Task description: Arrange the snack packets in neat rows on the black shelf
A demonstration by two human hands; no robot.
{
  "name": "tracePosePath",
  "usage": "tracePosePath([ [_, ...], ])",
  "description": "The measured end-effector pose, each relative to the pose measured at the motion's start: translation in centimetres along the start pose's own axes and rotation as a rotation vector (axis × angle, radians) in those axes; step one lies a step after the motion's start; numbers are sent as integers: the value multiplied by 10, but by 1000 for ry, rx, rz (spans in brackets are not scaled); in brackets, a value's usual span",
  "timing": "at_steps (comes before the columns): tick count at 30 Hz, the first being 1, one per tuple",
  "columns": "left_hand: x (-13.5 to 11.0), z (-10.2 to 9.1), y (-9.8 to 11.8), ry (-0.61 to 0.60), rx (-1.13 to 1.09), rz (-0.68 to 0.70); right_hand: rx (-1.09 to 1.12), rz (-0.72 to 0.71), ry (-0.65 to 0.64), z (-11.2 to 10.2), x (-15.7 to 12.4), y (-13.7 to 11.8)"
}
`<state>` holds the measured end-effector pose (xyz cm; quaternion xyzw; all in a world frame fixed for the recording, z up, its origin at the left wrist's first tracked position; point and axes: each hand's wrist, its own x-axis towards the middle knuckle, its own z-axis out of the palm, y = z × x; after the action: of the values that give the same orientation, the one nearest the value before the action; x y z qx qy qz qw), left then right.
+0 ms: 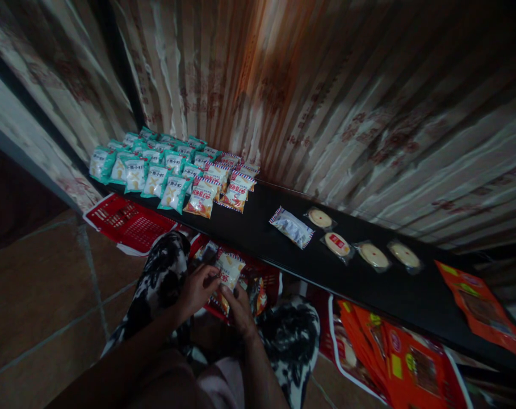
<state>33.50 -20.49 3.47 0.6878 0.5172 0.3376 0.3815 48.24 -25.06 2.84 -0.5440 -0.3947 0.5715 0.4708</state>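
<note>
Shelf [249, 224] ahead. Right hand [239, 309] grips one bag [230, 269]; left hand [199, 285] curls close, hold unclear. Four round packets [372, 257] toward two o'clock.

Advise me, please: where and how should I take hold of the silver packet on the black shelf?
Pinch the silver packet across its middle by both long edges, probably best from above: it lies flat, looks puffed, and a round wrapped snack sits close on its right.

Rear teal packets [149, 134] half hidden at ten o'clock, held packet [231, 270] at seven o'clock partly covered by left hand [200, 289] and right hand [239, 309], basket [334, 341] at four o'clock cut off below, blurred curtain [249, 68] cut off at twelve o'clock
</note>
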Motion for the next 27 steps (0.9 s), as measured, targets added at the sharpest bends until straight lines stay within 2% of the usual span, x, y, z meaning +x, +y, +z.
tracePosePath([
  [5, -1, 0, 0, -11, -16, -14, 55, 23, 59, 1, 1, 3],
  [14, -1, 5, -5, 80, -77, -114, 266, 139, 142, 4, -4, -2],
  [17, -2, 6, -6, 27, -189, -190, 301, 160, 154, 3, -4, -3],
  [23, -4, 1, 5, -180, -578, -370, 347, 173, 96, 4, -7, -11],
  [27, -3, -1, 11, -213, -698, -457, 285, 149, 97, 4, -9, -15],
])
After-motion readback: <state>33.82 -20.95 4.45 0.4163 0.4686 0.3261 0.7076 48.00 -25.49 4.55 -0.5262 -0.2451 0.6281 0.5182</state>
